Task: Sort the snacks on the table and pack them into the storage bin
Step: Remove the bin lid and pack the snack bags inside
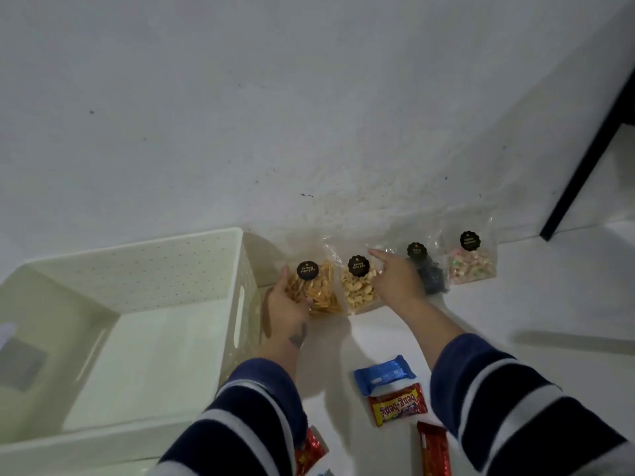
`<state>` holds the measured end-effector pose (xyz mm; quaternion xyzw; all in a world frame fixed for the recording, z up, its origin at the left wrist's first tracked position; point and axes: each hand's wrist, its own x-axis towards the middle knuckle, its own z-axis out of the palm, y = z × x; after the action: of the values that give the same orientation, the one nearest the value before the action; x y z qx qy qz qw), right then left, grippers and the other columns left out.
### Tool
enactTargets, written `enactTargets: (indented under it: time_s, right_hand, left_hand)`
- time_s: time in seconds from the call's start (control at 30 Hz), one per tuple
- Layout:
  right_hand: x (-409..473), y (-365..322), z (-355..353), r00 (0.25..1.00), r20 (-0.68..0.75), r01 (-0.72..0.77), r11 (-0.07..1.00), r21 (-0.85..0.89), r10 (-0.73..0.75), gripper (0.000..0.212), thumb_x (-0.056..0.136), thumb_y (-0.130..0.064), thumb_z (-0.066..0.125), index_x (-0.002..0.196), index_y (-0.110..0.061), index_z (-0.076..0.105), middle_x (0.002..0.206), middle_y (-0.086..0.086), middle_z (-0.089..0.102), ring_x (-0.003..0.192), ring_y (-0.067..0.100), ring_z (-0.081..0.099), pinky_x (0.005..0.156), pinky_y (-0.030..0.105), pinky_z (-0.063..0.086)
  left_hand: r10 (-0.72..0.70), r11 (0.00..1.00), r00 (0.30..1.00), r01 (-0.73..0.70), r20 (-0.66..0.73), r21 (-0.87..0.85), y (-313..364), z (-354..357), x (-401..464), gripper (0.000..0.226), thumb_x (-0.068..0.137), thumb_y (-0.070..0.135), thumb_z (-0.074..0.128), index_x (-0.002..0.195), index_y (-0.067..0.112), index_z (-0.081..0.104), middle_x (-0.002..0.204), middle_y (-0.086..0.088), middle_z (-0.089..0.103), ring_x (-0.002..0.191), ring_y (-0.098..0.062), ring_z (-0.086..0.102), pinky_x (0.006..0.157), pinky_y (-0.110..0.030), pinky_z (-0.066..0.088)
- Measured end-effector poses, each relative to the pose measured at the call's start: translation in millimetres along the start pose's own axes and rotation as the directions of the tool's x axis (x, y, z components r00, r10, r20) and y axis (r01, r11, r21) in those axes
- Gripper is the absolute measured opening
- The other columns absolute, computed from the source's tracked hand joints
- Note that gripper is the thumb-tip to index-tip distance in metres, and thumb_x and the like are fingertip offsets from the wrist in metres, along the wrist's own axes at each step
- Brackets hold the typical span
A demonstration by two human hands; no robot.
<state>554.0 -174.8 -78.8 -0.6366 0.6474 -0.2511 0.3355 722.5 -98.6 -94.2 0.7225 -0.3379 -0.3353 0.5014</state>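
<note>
This looks like a room in a home, though it shows few signs. A plain white wall (240, 115) with small dark marks stands behind a white table (515, 304). A cream plastic storage bin (154, 269) and small snack packets (398, 405) lie there, and a black furniture leg (584, 166) stands at right.

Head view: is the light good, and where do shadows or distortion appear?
Head view: dim, bluish light; soft shadows under both forearms on the table; wide-angle bending curves the storage bin edges; bag labels too blurred to read surely.
</note>
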Motion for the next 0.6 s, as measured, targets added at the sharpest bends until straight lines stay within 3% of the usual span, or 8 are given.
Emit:
enactTargets:
  time_s: [0.07,0.17,0.27,0.37,0.47,0.53,0.6]
  right_hand:
    - [-11.4,-9.5,-16.8,1.0,-0.017,0.019,1.0,-0.008,-0.019,0.064,0.086,0.003,0.051,0.136,-0.037,0.048,0.1,-0.001,0.057,0.079,0.017,0.055,0.06,0.025,0.045]
    - [-27.2,-25.8,-47.1,0.997,-0.075,0.034,0.999,0.009,-0.033,0.065,0.085,0.003,0.05,0.136,-0.037,0.048,0.124,0.004,0.061,0.076,0.018,0.058,0.059,0.026,0.047]
    - [-43.8,-49.5,-80.7,0.988,-0.136,0.077,0.997,0.026,-0.073,0.065,0.085,0.004,0.049,0.137,-0.035,0.048,0.135,0.005,0.055,0.076,0.015,0.058,0.061,0.022,0.046]
    - [-58.7,-81.1,-106.3,0.979,-0.17,0.117,0.993,0.012,-0.113,0.065,0.085,0.004,0.051,0.137,-0.035,0.048,0.132,0.004,0.056,0.093,0.02,0.06,0.07,0.024,0.046]
    - [-73.4,-117.4,-114.6,0.971,-0.178,0.162,0.987,0.001,-0.159,0.065,0.083,0.002,0.052,0.137,-0.033,0.048,0.118,0.001,0.058,0.105,0.022,0.06,0.074,0.024,0.046]
    - [-82.9,-142.3,-109.4,0.967,-0.166,0.198,0.98,-0.003,-0.196,0.063,0.083,0.001,0.053,0.137,-0.033,0.049,0.124,0.002,0.058,0.107,0.021,0.059,0.079,0.026,0.049]
    - [-90.8,-166.6,-94.6,0.965,-0.14,0.223,0.975,0.009,-0.22,0.063,0.082,0.0,0.053,0.136,-0.032,0.049,0.129,0.003,0.057,0.11,0.021,0.058,0.084,0.028,0.051]
  left_hand:
    - [0.041,0.998,0.999,-0.041,-0.002,0.055,15.3,-4.6,-9.7,0.08,0.083,-0.008,0.063,0.147,0.026,0.03,0.138,0.004,0.052,0.122,-0.016,0.052,0.1,-0.031,0.046]
    - [0.113,0.99,0.993,-0.116,0.041,0.083,40.7,-10.1,-22.6,0.081,0.085,-0.002,0.063,0.149,0.029,0.024,0.137,0.007,0.05,0.12,-0.013,0.053,0.098,-0.028,0.046]
    - [0.165,0.984,0.983,-0.169,0.074,0.055,70.2,-19.8,-36.8,0.081,0.086,-0.002,0.061,0.149,0.03,0.023,0.133,-0.002,0.053,0.111,-0.014,0.058,0.082,-0.017,0.05]
    - [0.243,0.968,0.968,-0.246,0.066,0.048,102.4,-37.6,-48.1,0.079,0.086,0.0,0.063,0.149,0.028,0.026,0.131,-0.001,0.053,0.105,-0.008,0.054,0.071,-0.007,0.045]
    - [0.31,0.945,0.951,-0.31,0.014,0.106,127.5,-70.9,-54.2,0.078,0.083,0.007,0.069,0.147,0.03,0.031,0.13,-0.002,0.054,0.112,-0.013,0.054,0.087,-0.021,0.042]
    - [0.305,0.948,0.952,-0.302,-0.018,0.098,134.8,-99.4,-51.6,0.08,0.08,0.009,0.072,0.145,0.033,0.033,0.129,-0.002,0.055,0.118,-0.02,0.054,0.097,-0.031,0.045]
    - [0.297,0.952,0.954,-0.291,-0.051,0.092,135.7,-132.2,-45.8,0.082,0.077,0.01,0.075,0.144,0.035,0.034,0.128,-0.004,0.056,0.117,-0.023,0.056,0.098,-0.041,0.049]
